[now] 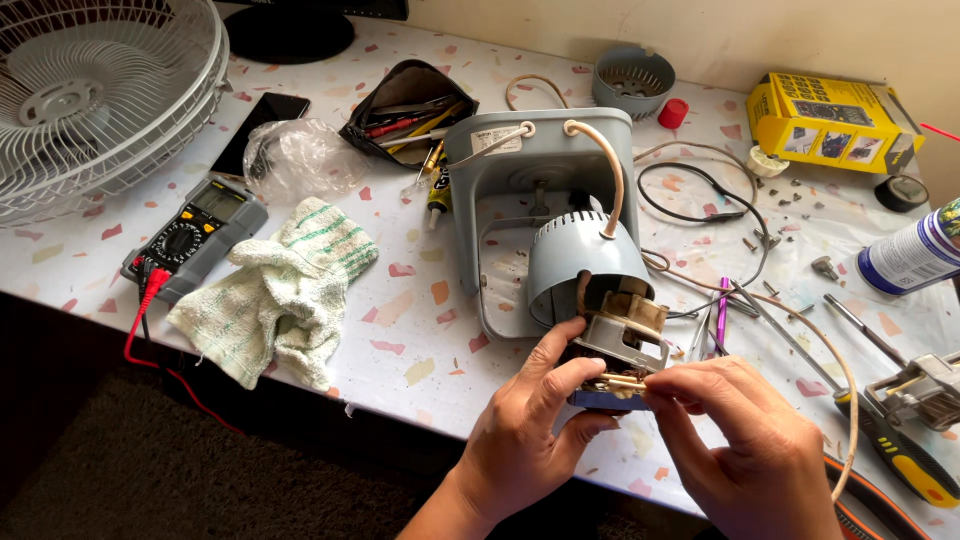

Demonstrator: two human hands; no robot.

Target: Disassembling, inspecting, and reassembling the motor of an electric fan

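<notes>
A blue-grey fan motor housing (560,190) lies on the table with its round motor cover (585,255) toward me. The bare motor core (618,335) with windings sticks out of the cover. My left hand (530,425) grips the core from the left, thumb on top. My right hand (745,435) pinches thin pale wires (625,381) at the core's front. A cream cable (605,160) runs from the housing's top into the cover.
A white fan grille (95,90) stands at the far left. A multimeter (195,238) with red lead, a striped cloth (285,290), a tool pouch (405,110), a yellow box (830,120), a spray can (915,255), screwdrivers (890,445) and loose screws surround the work.
</notes>
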